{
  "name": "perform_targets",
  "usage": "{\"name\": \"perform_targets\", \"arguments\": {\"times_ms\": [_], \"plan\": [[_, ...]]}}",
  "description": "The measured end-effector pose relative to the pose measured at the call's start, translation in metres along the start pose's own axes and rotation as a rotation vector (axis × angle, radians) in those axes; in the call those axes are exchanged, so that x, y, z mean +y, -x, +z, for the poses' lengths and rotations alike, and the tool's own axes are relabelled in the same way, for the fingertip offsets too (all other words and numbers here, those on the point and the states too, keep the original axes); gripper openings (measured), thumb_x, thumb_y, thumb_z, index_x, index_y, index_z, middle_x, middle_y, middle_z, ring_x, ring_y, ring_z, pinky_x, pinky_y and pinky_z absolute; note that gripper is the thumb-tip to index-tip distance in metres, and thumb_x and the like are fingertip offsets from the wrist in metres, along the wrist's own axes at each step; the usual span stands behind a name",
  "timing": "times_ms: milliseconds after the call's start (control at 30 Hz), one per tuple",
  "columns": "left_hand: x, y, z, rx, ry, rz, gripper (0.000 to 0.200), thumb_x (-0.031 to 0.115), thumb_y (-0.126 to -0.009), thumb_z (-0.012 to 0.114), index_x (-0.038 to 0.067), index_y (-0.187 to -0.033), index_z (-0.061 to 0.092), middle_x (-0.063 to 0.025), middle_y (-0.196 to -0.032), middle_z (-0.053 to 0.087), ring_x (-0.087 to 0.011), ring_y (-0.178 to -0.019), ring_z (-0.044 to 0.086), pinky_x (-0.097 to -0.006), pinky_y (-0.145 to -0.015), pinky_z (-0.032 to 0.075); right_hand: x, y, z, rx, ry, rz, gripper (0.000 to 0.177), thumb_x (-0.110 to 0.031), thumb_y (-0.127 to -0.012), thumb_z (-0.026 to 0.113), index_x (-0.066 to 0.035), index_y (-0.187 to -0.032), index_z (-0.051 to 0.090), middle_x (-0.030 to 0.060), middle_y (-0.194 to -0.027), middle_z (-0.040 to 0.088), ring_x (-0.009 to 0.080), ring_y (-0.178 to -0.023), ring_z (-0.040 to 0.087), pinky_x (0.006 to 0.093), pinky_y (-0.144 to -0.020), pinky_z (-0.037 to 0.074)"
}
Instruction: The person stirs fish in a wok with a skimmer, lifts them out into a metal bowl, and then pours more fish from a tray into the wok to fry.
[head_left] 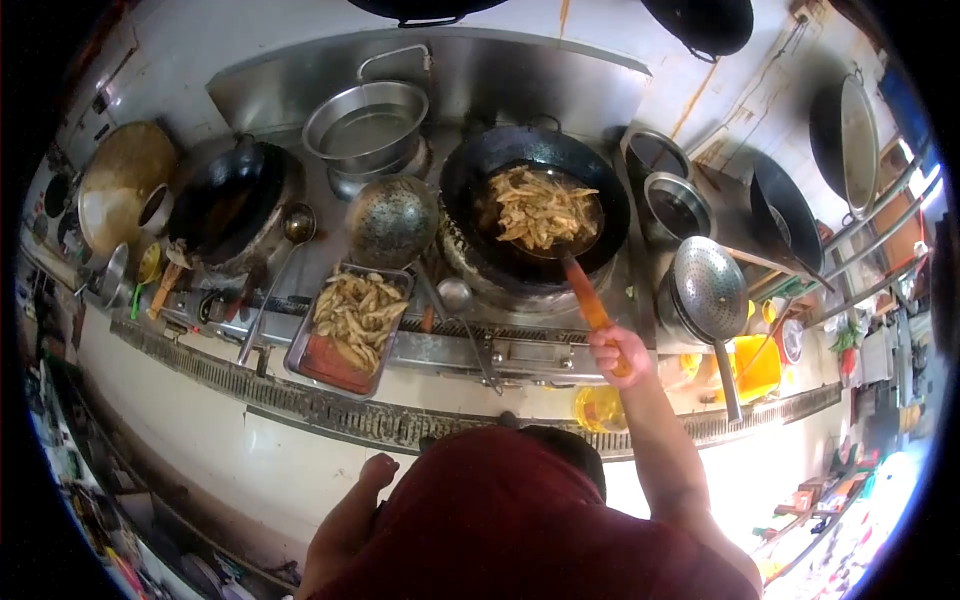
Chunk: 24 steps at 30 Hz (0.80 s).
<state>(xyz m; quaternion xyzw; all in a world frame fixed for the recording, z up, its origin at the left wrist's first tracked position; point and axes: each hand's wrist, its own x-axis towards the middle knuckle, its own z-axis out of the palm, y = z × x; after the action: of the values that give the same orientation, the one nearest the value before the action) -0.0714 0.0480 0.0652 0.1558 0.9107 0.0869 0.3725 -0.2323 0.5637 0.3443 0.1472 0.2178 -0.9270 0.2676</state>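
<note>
My right hand [619, 357] is wrapped round the orange handle of a utensil [587, 292] that reaches down into the large black wok [463, 190]. Its far end is hidden among the food. Browned fried pieces [543, 208] lie heaped in dark oil in that wok. My left hand [379, 470] hangs low near my body, away from the stove, its fingers curled and partly hidden; whether it holds anything does not show. A tray [318, 372] of paler coated pieces [360, 312] sits at the stove's front edge, left of the wok.
A metal basin [365, 125] of liquid stands behind a round dark ladle or strainer [393, 225]. Another black wok [232, 205] is at the left. At right, a perforated strainer [710, 287] rests over pots, its handle sticking out forward. A yellow container [757, 367] stands lower right.
</note>
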Motion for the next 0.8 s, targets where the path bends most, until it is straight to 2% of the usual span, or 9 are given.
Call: {"name": "perform_targets", "arguments": {"times_ms": [33,133,167,233,367,433,533,733,800], "plan": [[-0.001,0.0,0.005,0.093,0.165,-0.093,0.027,0.026,-0.081,0.044,0.006,-0.085,0.062,-0.0167,-0.095,0.059,-0.0329,-0.091,0.055,-0.0428,-0.079,0.045,0.0,0.002,0.001,-0.01,-0.029,0.01,0.042,-0.008,-0.083,0.041,-0.007,-0.125,0.036,0.0044,-0.073,0.046,0.007,-0.049,0.038,0.0177,-0.039,0.031],[0.005,0.009,0.001,0.115,0.29,-0.2,0.028,0.028,-0.08,0.045,0.007,-0.086,0.062,-0.0173,-0.096,0.059,-0.0334,-0.092,0.055,-0.0427,-0.081,0.044,-0.004,0.005,0.002,-0.05,-0.068,0.017,0.044,-0.008,-0.083,0.04,-0.006,-0.126,0.035,0.0049,-0.074,0.046,0.0074,-0.049,0.038,0.0188,-0.04,0.033],[0.007,0.01,-0.004,0.114,0.288,-0.198,0.028,0.028,-0.08,0.045,0.007,-0.086,0.062,-0.0173,-0.096,0.059,-0.0334,-0.092,0.055,-0.0427,-0.081,0.044,-0.004,0.006,0.002,-0.078,-0.078,0.015,0.044,-0.007,-0.082,0.04,-0.006,-0.126,0.035,0.0052,-0.075,0.046,0.0077,-0.05,0.039,0.0194,-0.04,0.034],[0.008,0.009,-0.015,-0.1,0.103,-0.139,0.028,0.029,-0.08,0.046,0.007,-0.086,0.062,-0.0167,-0.096,0.059,-0.0331,-0.093,0.055,-0.042,-0.081,0.044,-0.006,0.009,0.006,-0.055,-0.09,-0.004,0.044,-0.007,-0.082,0.039,-0.006,-0.126,0.035,0.0052,-0.075,0.046,0.0078,-0.05,0.038,0.0194,-0.041,0.034],[-0.01,-0.001,0.009,0.043,0.349,-0.121,0.03,0.03,-0.082,0.043,0.007,-0.085,0.062,-0.0166,-0.096,0.059,-0.0331,-0.093,0.054,-0.0421,-0.081,0.044,-0.015,0.018,0.028,-0.095,-0.087,-0.02,0.045,-0.007,-0.082,0.039,-0.006,-0.126,0.034,0.0052,-0.074,0.046,0.0077,-0.049,0.039,0.0185,-0.04,0.033],[0.019,0.015,-0.031,-0.034,0.19,-0.181,0.03,0.029,-0.082,0.043,0.006,-0.083,0.062,-0.0166,-0.093,0.059,-0.0336,-0.091,0.055,-0.0427,-0.08,0.045,-0.02,0.023,0.041,-0.053,-0.078,-0.043,0.041,-0.006,-0.081,0.04,-0.006,-0.123,0.037,0.0044,-0.072,0.046,0.0072,-0.048,0.039,0.0181,-0.038,0.032],[-0.004,-0.01,0.001,-0.093,0.006,-0.043,0.03,0.028,-0.081,0.042,0.006,-0.08,0.062,-0.0174,-0.09,0.06,-0.0341,-0.087,0.056,-0.0433,-0.077,0.045,-0.028,0.032,0.057,-0.048,-0.048,-0.064,0.042,-0.006,-0.081,0.04,-0.006,-0.123,0.037,0.0044,-0.071,0.046,0.007,-0.047,0.039,0.0177,-0.037,0.032],[0.003,-0.006,-0.005,-0.043,-0.122,0.097,0.028,0.025,-0.08,0.043,0.004,-0.076,0.062,-0.0185,-0.087,0.06,-0.0339,-0.084,0.057,-0.0435,-0.076,0.046,-0.039,0.039,0.074,-0.076,0.017,-0.083,0.048,-0.006,-0.08,0.041,-0.009,-0.128,0.034,0.003,-0.07,0.046,0.006,-0.047,0.039,0.0173,-0.036,0.031],[0.013,-0.002,-0.013,-0.067,-0.046,0.009,0.025,0.022,-0.079,0.043,0.005,-0.076,0.062,-0.018,-0.086,0.06,-0.0333,-0.084,0.058,-0.0432,-0.075,0.047,-0.039,0.04,0.075,-0.071,0.015,-0.087,0.048,-0.006,-0.08,0.04,-0.009,-0.128,0.034,0.0028,-0.07,0.046,0.0061,-0.047,0.039,0.0172,-0.036,0.032]]}}
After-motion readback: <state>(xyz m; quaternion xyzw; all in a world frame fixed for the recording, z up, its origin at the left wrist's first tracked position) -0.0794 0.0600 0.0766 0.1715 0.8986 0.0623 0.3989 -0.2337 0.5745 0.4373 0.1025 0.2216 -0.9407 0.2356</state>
